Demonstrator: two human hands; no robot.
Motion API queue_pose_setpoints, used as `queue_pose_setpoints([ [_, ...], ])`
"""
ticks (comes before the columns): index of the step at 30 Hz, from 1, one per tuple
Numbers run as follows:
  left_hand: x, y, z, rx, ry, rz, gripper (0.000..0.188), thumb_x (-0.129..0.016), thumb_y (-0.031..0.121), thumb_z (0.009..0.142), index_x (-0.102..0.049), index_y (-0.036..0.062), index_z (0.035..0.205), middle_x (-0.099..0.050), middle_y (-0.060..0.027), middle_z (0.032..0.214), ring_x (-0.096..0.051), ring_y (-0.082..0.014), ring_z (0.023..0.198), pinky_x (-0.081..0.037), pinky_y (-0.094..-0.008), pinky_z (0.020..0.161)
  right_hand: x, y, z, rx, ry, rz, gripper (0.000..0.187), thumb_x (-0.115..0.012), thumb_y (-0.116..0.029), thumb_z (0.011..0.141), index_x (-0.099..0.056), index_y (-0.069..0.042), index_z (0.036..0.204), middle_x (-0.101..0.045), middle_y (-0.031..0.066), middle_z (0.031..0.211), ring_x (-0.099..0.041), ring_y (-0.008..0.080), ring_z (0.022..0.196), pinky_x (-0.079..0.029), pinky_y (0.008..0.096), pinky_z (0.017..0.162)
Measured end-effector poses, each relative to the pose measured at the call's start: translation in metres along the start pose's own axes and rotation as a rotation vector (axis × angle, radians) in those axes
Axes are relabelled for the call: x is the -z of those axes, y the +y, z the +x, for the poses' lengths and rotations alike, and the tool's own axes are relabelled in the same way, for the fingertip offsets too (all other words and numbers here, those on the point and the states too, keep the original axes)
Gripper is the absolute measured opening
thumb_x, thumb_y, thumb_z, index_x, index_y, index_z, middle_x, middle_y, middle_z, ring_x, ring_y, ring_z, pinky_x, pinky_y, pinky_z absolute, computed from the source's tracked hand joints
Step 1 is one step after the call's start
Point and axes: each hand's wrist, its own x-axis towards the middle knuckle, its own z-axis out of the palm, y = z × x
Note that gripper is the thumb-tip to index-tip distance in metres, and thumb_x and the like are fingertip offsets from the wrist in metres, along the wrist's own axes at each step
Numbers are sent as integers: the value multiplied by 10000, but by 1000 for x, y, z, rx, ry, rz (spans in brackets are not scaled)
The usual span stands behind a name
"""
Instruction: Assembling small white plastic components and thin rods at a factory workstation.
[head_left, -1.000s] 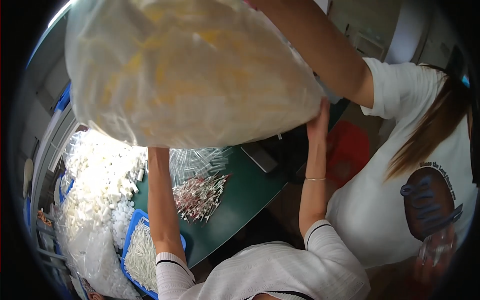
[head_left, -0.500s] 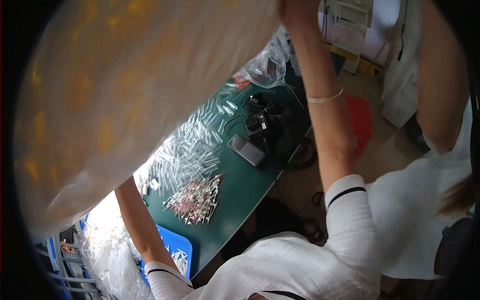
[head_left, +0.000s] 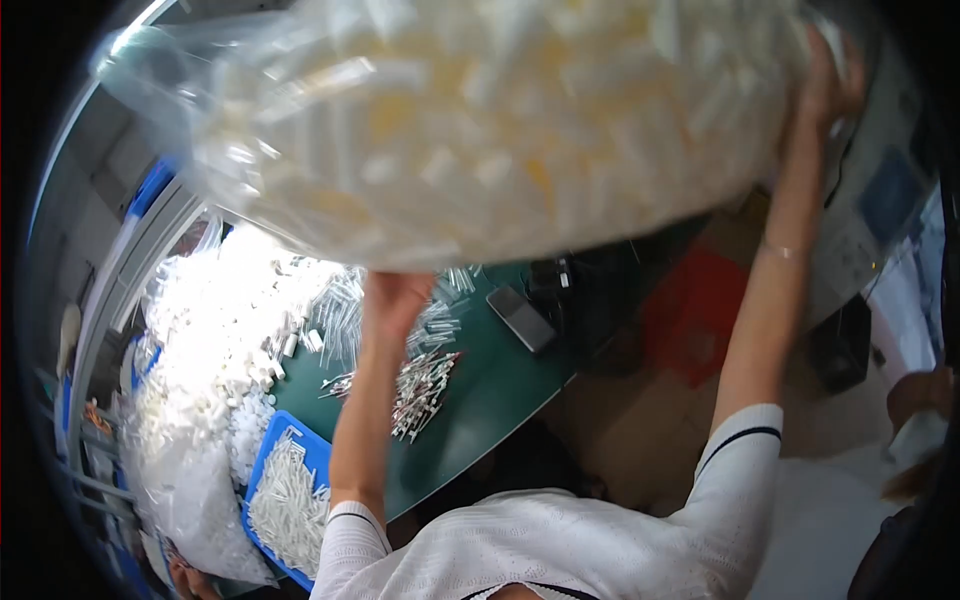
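A big clear plastic bag (head_left: 470,120) full of small white and yellowish plastic tubes fills the upper part of the head view, held up over a green table (head_left: 490,400). My left hand (head_left: 395,295) presses up under the bag's lower side. My right hand (head_left: 830,80) grips the bag's far right end, arm stretched upward. Beneath the bag, a heap of loose white tubes (head_left: 220,340) covers the table's left part.
A pile of thin pins with red tips (head_left: 425,385) lies mid-table beside clear tubes (head_left: 345,310). A blue tray (head_left: 290,495) of white tubes sits at the near left. A dark phone (head_left: 525,318) lies further right. A red stool (head_left: 700,315) stands on the floor.
The bag has swung across the view and now lies higher and further right. My right arm reaches up further right; another person's arm and white shirt have left the view.
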Motion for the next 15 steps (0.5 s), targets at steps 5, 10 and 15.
queue_pose_setpoints([
  [5,29,-96,-50,354,-104,42,444,-567,283,924,-482,63,1300,-545,-119,1291,-526,-267,1188,-458,-450,986,111,-71,-7,952,-264,-896,478,-741,-412,748,-667,-6,991,-585,200,1115,-591,331,1003,-504,395,836],
  [10,55,-78,-47,292,-224,81,445,-570,278,922,-481,62,1301,-545,-118,1291,-526,-265,1188,-460,-446,984,187,-142,-21,957,-390,-585,640,-505,-544,886,-570,36,1151,-526,269,1188,-503,414,1118,-438,529,941],
  [15,48,-61,-17,317,-245,158,446,-575,271,921,-479,60,1302,-545,-118,1291,-526,-263,1189,-462,-442,982,207,-102,-26,671,-379,-363,540,-545,-371,877,-525,55,1209,-539,257,1195,-531,383,1114,-462,491,930],
])
